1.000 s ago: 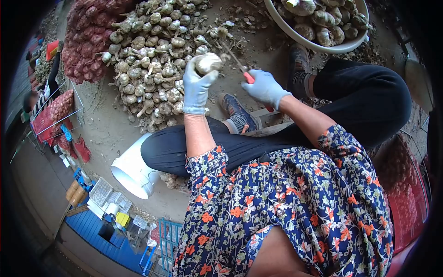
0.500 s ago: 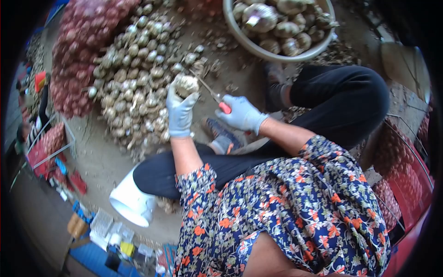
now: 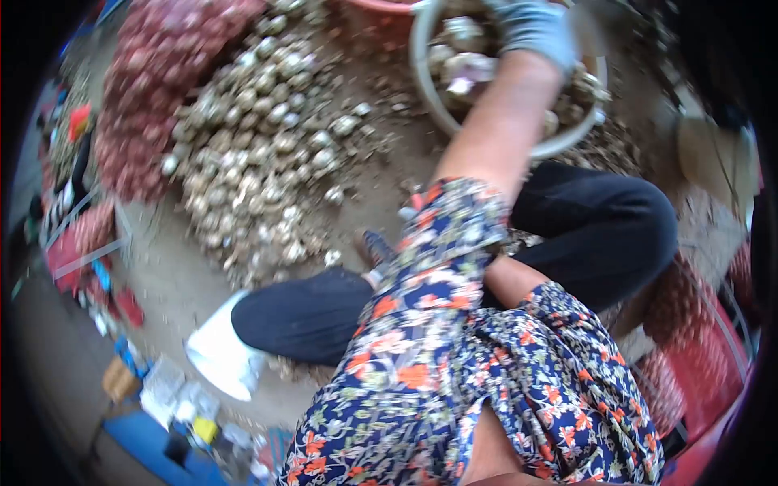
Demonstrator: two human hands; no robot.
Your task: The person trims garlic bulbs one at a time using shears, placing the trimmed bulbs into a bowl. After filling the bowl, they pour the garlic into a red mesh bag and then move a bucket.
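My left hand point(image 3: 536, 36), in a pale glove, reaches across to the far side of a light-coloured basin point(image 3: 427, 89) at the top. Its fingers are blurred and cut by the frame edge, so I cannot see what they hold. Large garlic bulbs point(image 3: 470, 73) lie in the basin below and beside it. Most of my right hand point(image 3: 408, 213) is behind the left sleeve; a bit of glove shows, with the red handle of the knife point(image 3: 417, 199) sticking out. The blade is hidden.
A heap of garlic bulbs point(image 3: 267, 138) covers the ground at left, beside a full red mesh sack point(image 3: 158, 89). A red basin point(image 3: 389, 6) stands at the top. A white bucket-like object point(image 3: 223, 348) is by my left knee. More filled sacks point(image 3: 689, 348) stand at right.
My left hand has swung from in front of the heap, where it held a garlic bulb, up and right over the basin. The left arm now covers most of my right hand.
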